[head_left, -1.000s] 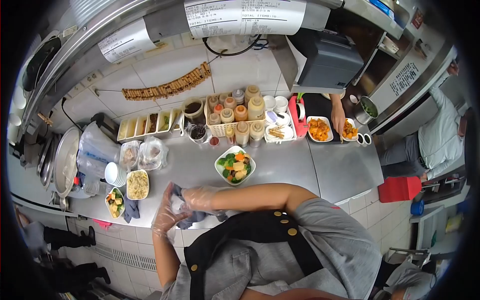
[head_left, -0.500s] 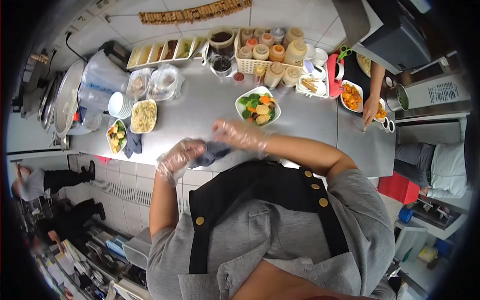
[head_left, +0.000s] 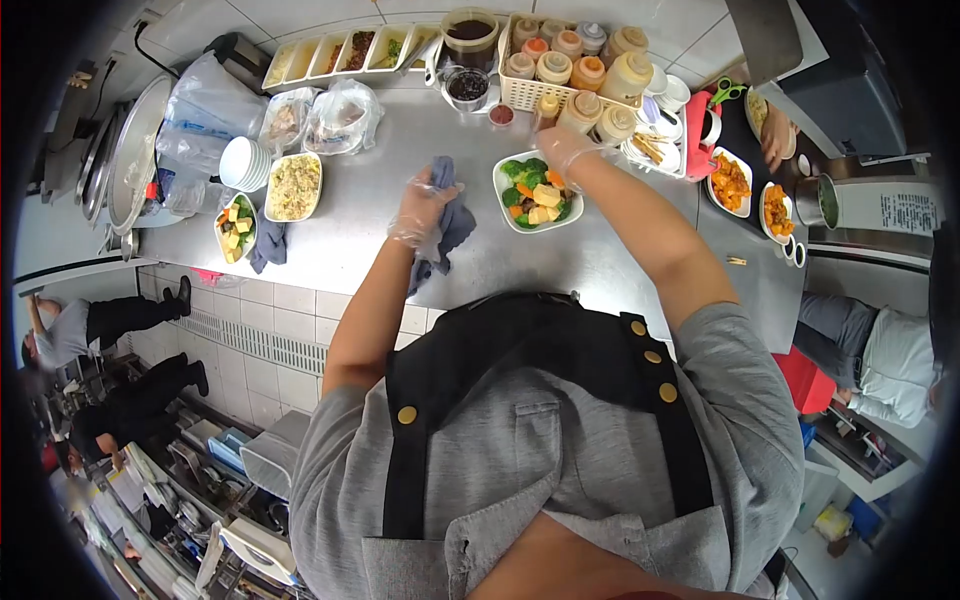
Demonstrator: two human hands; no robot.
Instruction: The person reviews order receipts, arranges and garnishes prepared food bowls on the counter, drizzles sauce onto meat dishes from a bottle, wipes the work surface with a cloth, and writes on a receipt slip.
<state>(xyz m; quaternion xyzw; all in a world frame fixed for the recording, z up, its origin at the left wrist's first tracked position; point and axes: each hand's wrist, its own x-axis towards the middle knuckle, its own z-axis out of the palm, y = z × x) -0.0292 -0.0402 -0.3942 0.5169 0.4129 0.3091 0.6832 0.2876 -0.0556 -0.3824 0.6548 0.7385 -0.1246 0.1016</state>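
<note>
My left hand [head_left: 422, 206], in a clear plastic glove, is closed on a dark blue-grey cloth [head_left: 456, 222] that hangs over the steel counter. My right hand [head_left: 566, 154], also gloved, is just beyond the far right rim of a white bowl [head_left: 545, 228] of broccoli, carrot and yellow chunks. Its fingertips are close to a small squeeze bottle [head_left: 547, 106]. Whether they grip the bottle cannot be made out.
A basket [head_left: 520, 94] of squeeze bottles stands at the back. To the left are a bowl of rice [head_left: 293, 188], a smaller vegetable bowl [head_left: 236, 228] and stacked white bowls [head_left: 242, 164]. A co-worker's hand [head_left: 776, 140] is at right beyond bowls of orange food [head_left: 730, 184].
My hands have moved apart: the left lifted the cloth forward onto the counter, the right reached forward past the bowl toward the bottles. The co-worker's hand moved farther back. The view shifted slightly.
</note>
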